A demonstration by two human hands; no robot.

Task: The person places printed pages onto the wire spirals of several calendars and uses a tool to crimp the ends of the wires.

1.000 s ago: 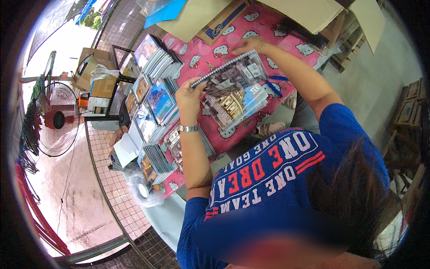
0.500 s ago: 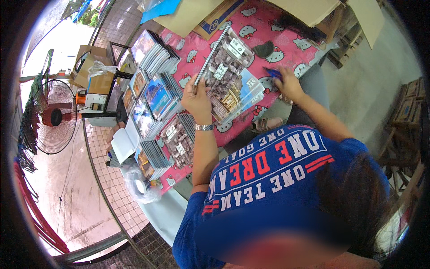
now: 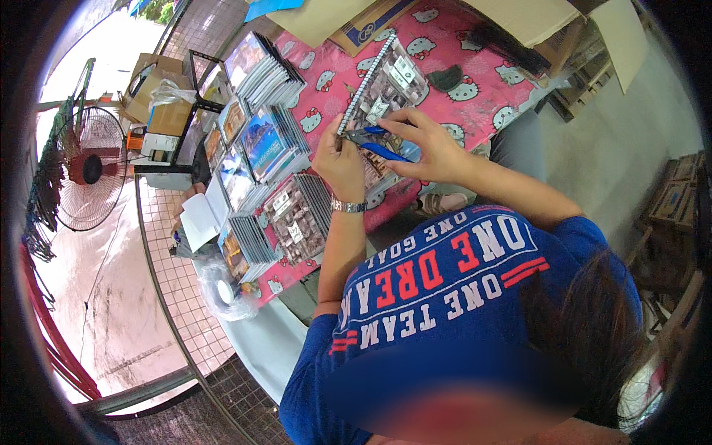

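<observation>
A wire-bound notebook [image 3: 401,74] with a brownish photo cover lies tilted over the pink table cover. My left hand [image 3: 339,169], wearing a metal watch on its wrist, is closed on the lower end of the notebook's spiral binding. In my right hand [image 3: 436,145] are blue-handled pliers [image 3: 387,153], their handles spread apart between thumb and fingers. The pliers' jaws reach the end of the coil, right beside my left fingertips. Whether they grip the wire is too small to tell. My hands hide the notebook's lower part.
Stacks of notebooks [image 3: 268,152] stand to the left on the pink table cover [image 3: 475,63]. A dark pad-like thing [image 3: 446,78] lies right of the notebook. Beyond the stacks, another person's hand [image 3: 194,190] is at an open book [image 3: 202,226]. A fan [image 3: 90,169] stands far left.
My right hand has come leftward with the pliers, from the table's right side to the coil's end. My left hand keeps hold of the notebook's spine. The view has shifted slightly.
</observation>
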